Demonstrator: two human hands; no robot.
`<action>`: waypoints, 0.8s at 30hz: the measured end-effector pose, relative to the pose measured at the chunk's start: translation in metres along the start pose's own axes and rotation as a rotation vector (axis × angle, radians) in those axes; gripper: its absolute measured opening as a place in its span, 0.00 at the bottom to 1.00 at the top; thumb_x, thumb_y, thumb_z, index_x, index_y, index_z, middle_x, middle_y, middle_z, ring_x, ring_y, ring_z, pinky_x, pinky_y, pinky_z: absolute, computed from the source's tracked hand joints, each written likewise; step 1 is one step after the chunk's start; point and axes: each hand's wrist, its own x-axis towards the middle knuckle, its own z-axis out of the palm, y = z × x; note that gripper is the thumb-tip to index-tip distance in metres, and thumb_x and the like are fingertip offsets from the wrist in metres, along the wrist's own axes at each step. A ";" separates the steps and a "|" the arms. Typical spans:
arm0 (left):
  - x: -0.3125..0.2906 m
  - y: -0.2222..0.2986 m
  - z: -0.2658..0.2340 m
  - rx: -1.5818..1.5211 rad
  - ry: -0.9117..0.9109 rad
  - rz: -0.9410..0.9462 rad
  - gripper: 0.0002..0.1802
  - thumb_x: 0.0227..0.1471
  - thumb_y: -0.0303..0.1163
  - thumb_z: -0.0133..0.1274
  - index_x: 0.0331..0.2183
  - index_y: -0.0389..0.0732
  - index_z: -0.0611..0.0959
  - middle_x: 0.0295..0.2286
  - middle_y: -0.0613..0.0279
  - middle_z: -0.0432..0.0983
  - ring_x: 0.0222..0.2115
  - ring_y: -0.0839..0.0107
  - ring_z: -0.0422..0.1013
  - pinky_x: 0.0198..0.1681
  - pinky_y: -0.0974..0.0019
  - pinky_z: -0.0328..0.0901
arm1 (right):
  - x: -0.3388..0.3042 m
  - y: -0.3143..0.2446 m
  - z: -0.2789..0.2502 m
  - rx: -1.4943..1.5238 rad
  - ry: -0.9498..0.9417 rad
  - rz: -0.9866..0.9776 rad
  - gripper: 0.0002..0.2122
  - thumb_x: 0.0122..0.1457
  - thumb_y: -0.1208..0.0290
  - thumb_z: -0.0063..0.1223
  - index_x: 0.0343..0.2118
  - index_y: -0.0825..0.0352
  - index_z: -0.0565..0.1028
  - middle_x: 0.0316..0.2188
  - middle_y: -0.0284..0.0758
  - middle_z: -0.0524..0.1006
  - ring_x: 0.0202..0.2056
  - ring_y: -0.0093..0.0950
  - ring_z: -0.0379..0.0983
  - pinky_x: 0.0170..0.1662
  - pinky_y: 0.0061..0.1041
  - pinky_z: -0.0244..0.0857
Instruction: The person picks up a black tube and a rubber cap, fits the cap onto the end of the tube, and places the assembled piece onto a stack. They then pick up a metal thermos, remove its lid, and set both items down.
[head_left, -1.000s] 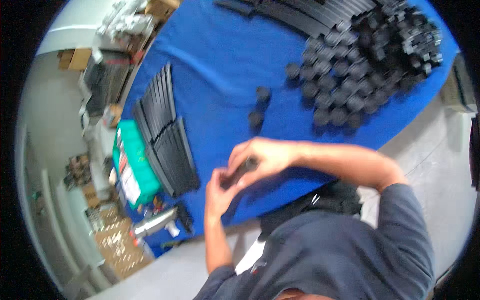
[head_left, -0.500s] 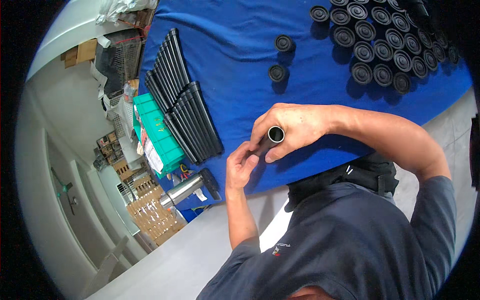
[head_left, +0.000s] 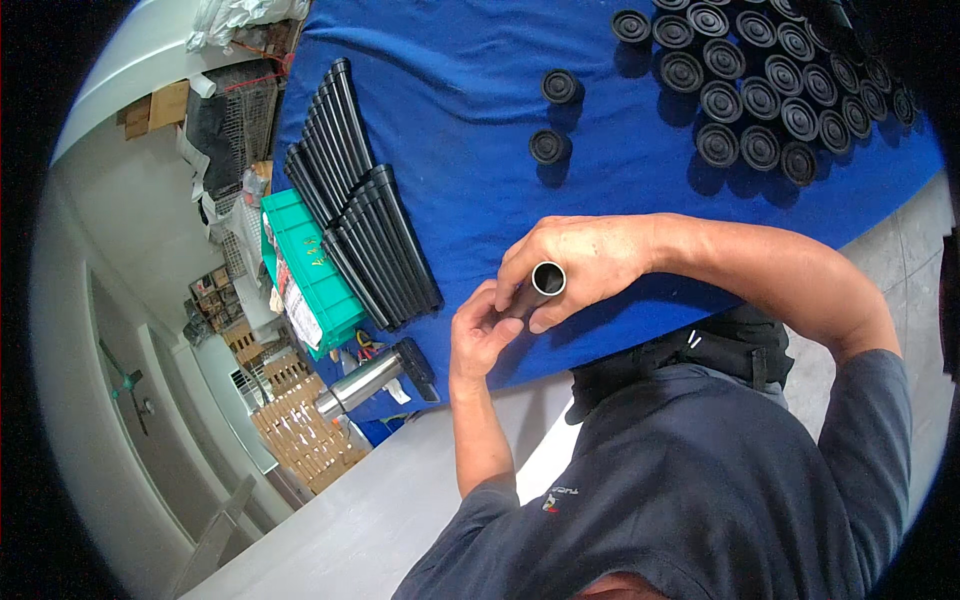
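Note:
A dark tube (head_left: 548,279) stands between my hands, its round open end with a bright metal rim facing up. My right hand (head_left: 592,262) is wrapped round its upper part, thumb on the near side. Lower down, the fingers of my left hand (head_left: 484,338) close on the same tube; its bottom end is hidden behind them. On the blue cloth beyond stand two black round ribbed-top pieces (head_left: 547,146), apart from the others. To the left, black tubes (head_left: 385,245) lie side by side in two overlapping rows.
Many more black round pieces (head_left: 720,101) stand grouped at the far right of the blue-covered table (head_left: 460,150). A green plastic bin (head_left: 312,262) holding papers sits at the left edge. Near it lies a shiny metal cylinder (head_left: 362,385) with a black end.
Both hands keep their hold on the tube, which tilts very slightly. The whole view has shifted a little, moving the table things slightly left.

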 end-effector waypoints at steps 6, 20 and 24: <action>-0.001 -0.002 0.004 -0.048 0.072 0.001 0.25 0.49 0.39 0.66 0.42 0.30 0.78 0.39 0.61 0.73 0.44 0.71 0.70 0.50 0.65 0.64 | 0.001 -0.006 -0.003 0.024 0.036 0.041 0.17 0.48 0.74 0.64 0.42 0.72 0.77 0.37 0.43 0.80 0.39 0.37 0.78 0.44 0.32 0.71; 0.000 0.000 0.005 -0.114 0.019 -0.086 0.27 0.48 0.38 0.66 0.45 0.31 0.77 0.43 0.60 0.73 0.42 0.71 0.70 0.47 0.67 0.64 | 0.000 -0.009 -0.006 0.069 0.038 0.119 0.16 0.49 0.72 0.63 0.42 0.71 0.78 0.35 0.41 0.81 0.37 0.31 0.78 0.43 0.28 0.71; -0.004 -0.010 -0.007 -0.003 -0.026 -0.066 0.31 0.50 0.42 0.65 0.47 0.29 0.77 0.44 0.61 0.74 0.45 0.71 0.70 0.48 0.66 0.64 | -0.001 -0.008 -0.006 0.052 0.043 0.133 0.16 0.49 0.71 0.63 0.42 0.71 0.78 0.35 0.40 0.81 0.36 0.29 0.78 0.42 0.28 0.71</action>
